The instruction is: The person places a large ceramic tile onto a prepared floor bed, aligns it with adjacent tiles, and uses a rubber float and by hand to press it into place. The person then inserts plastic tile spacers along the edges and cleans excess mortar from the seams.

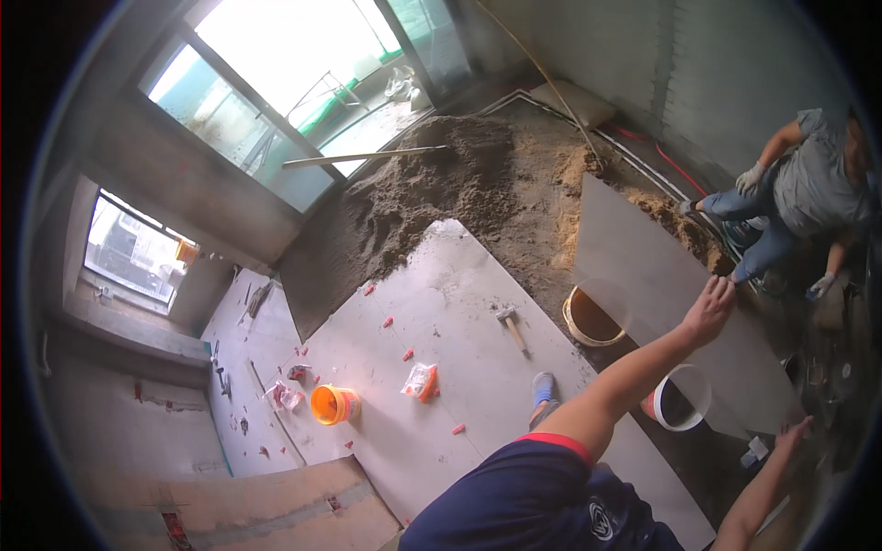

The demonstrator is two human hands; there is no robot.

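Observation:
A large grey floor tile [666,266] stands tilted on the right, its far end close to the sand. My left hand [711,310] is closed on its right-hand edge, fingers over the rim. Lower down, my right hand [792,433] holds the near corner; part of its grip is hard to make out. Beside the tile's left edge sits a bucket with a pale rim [569,317], partly covered by the tile. A white bucket [694,409] is next to my left forearm, near the tile's lower edge.
A co-worker in white gloves [813,179] crouches at the right. Laid pale tiles [478,312] carry a hammer [512,331], an orange bucket [334,404], a plastic bag [421,381] and several red clips. A sand heap [459,170] with a long bar [363,157] lies beyond.

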